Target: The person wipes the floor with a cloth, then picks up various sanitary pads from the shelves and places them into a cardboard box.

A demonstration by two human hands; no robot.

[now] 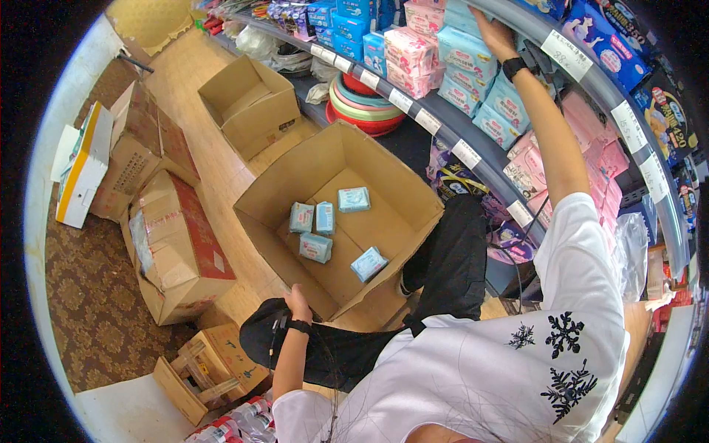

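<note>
A large open cardboard box (pixel 258 196) stands in front of my legs, with several light-blue wrapped packs (pixel 354 199) lying loose on its bottom. My left hand (pixel 298 303) is at the box's near-left rim, its fingers closed around the edge. Up at the shelf, my right hand (pixel 495 35) reaches in beneath the upper shelf's edge. Its fingers stretch out against the top of the stacked light-blue packs (pixel 467 53); the fingertips are partly hidden. Pink packs (pixel 410 50) are stacked to the left of these.
Another open cardboard box (pixel 258 111) stands on the wooden floor beyond. Taped cartons (pixel 181 244) line the left side. Coloured plastic basins (pixel 365 107) are stacked under the shelf. A shelf edge with price labels (pixel 465 153) runs along the right, and a dark cable (pixel 518 273) hangs there.
</note>
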